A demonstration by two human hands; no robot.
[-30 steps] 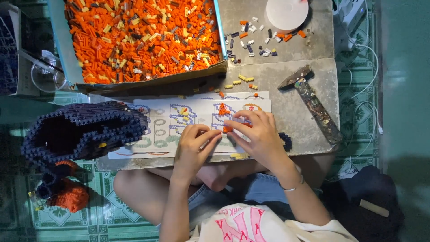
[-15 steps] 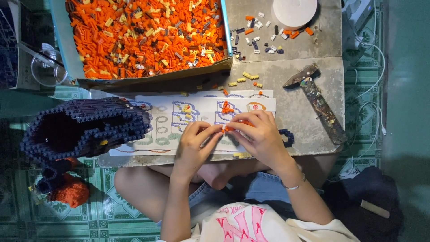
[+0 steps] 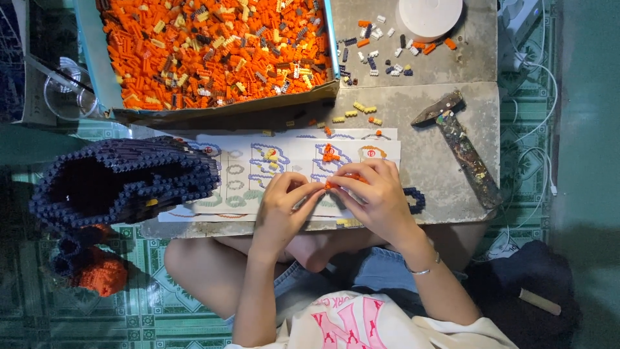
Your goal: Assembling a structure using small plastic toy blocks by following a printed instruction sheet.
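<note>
You sit on a green patterned tile floor (image 3: 194,317) with a low grey stone table (image 3: 426,129) across your knees at the frame's centre. At the upper left, a blue-rimmed cardboard tray (image 3: 97,58) holds a heap of mostly orange bricks, and a white round lid (image 3: 429,14) sits at the top right. A white instruction sheet (image 3: 290,161) printed with small building diagrams lies in the middle of the table. Over it, your left hand (image 3: 284,207) and right hand (image 3: 378,200) meet, the grip of both pinched together on a small orange brick piece (image 3: 337,183). A worn hammer (image 3: 460,145) lies to the right, and a dark blue brick-built shell (image 3: 123,181) to the left.
</note>
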